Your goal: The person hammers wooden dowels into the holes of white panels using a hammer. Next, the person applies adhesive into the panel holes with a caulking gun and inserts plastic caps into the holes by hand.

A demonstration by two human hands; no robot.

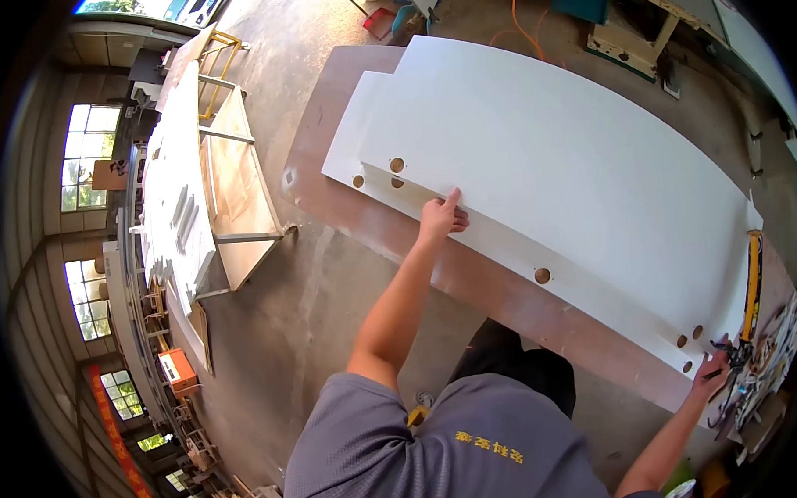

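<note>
Two long white panels (535, 148) lie stacked and offset on the workbench, with round cup holes along their near edges. My left hand (445, 217) is at the near edge of the upper panel, thumb on its face and fingers curled at the edge. The lower panel (495, 245) shows as a strip below it. My right hand (714, 371) is at the right end of the panels, fingers closed around a small dark thing that I cannot make out. Just beyond it are a yellow spirit level (752, 285) and a pile of tools (762, 359).
The brownish workbench top (324, 120) extends past the panels. Left across the concrete floor stands another table (238, 180) with metal legs and white pieces on it. An orange box (178, 371) is at lower left. An orange cable (515, 17) hangs behind the bench.
</note>
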